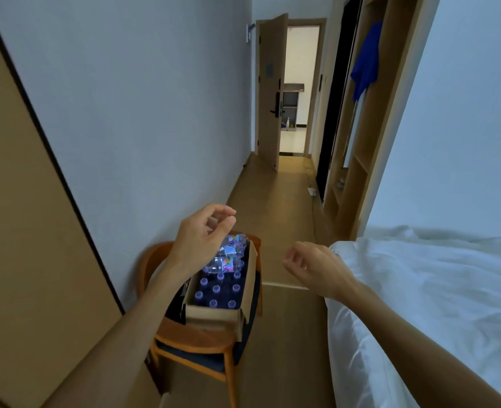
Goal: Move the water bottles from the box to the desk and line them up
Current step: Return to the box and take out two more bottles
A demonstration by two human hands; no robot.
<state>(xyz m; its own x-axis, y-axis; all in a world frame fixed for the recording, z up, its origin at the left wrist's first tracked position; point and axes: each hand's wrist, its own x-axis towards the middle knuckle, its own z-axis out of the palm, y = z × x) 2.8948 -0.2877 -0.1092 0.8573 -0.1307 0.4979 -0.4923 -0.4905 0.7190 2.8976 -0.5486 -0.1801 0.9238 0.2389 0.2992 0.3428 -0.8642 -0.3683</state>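
My left hand (197, 234) hangs in the air above the far end of the cardboard box (214, 315), fingers loosely curved with the thumb and forefinger near each other but holding nothing. My right hand (314, 265) floats to the right of the box, beside the near left corner of the bed (434, 290), its fingers loosely curled toward the palm and also empty. Neither hand touches the box or anything in it.

The box sits open on the seat of a wooden chair (190, 346) that stands against the left wall. Its right flap (253, 282) is folded outward. Inside, the water bottles (216, 288) stand upright in rows, their pale caps facing up, filling the near part of the box. At the far end, two more bottles (224, 259) lie on their sides on top of the others, with bright labels showing; they are partly hidden behind my left hand. Something dark lies on the chair seat just left of the box, but I cannot make out what it is.

A tan panel with a dark edge fills the left side of the view. Farther off, a wood floor (287, 201) runs down a hallway to an open door (268, 92). On the right, a blue garment (367, 63) hangs in an open wardrobe.
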